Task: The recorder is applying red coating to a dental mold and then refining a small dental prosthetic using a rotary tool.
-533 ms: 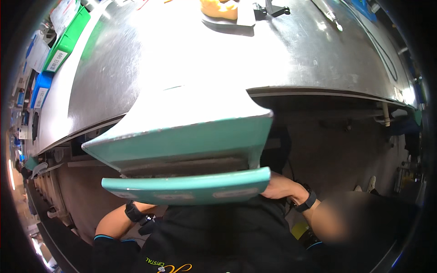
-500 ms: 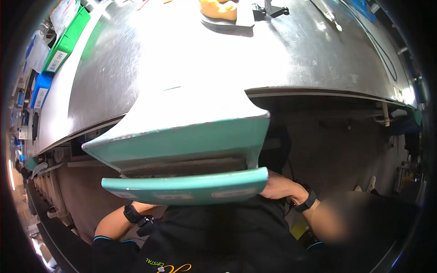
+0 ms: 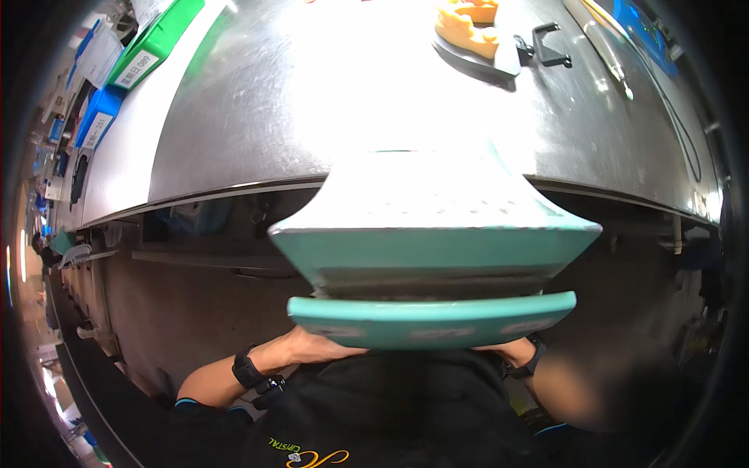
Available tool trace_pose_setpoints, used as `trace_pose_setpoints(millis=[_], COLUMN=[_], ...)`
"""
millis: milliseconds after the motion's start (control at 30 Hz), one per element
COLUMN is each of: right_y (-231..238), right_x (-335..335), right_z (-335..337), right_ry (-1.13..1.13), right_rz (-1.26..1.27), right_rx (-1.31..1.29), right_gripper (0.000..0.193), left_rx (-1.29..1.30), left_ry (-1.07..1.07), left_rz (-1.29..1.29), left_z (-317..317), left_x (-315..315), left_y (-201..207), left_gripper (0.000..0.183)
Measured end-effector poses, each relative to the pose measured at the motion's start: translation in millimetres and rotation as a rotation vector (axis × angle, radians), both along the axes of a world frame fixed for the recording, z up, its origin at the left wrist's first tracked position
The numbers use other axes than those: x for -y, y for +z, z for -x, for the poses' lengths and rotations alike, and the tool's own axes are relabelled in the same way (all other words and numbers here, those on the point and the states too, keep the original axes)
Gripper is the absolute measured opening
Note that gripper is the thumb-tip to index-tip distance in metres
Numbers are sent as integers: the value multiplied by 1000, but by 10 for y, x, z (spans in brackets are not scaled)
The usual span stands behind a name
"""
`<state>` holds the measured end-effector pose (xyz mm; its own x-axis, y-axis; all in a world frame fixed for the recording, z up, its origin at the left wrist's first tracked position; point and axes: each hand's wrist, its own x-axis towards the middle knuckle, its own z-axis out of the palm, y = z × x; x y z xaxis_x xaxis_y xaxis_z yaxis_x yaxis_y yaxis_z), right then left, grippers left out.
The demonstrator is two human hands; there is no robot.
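Note:
A teal and white box-like fixture [image 3: 437, 248] juts from the bench edge toward my body, with a slot between its upper part and its rounded front panel [image 3: 437, 320]. Low on the left, the back of my left hand [image 3: 320, 347] shows beside that panel, its fingers hidden behind it. My right hand [image 3: 505, 352] is mostly covered by the panel's right end; only the part by the wrist shows. Whether either hand holds anything cannot be seen. Both hands are close to my dark shirt.
On the metal bench [image 3: 242, 117] stands an orange dental model [image 3: 468, 31] on a dark base with a black hinged bracket [image 3: 552, 47]. To its right lie a handpiece [image 3: 601, 43] and a cable [image 3: 675, 125]. Green [image 3: 160, 39] and blue [image 3: 100, 113] bins line the left.
The whole view has shifted, so fixture and dental model appear farther right. More of my left hand shows now beside the panel, and less of my right.

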<state>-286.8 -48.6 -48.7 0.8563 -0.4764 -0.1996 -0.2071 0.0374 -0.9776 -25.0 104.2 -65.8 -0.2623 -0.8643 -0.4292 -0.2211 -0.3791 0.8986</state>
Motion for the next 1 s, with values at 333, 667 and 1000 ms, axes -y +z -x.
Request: trace_pose_setpoints(millis=[333, 667, 1000], right_y=[-274, -167, -250], right_x=[121, 78, 1], right_z=[75, 855, 564], right_ry=[-212, -225, 104], right_rz=[-406, -195, 264], right_rx=[-78, -239, -267], right_gripper=[30, 43, 30], left_rx=[209, 856, 278], left_ry=[-122, -764, -143], left_rz=[226, 906, 307], left_z=[-151, -342, -15], left_x=[0, -2, 349], left_y=[-289, -371, -14], left_gripper=[33, 31, 27])
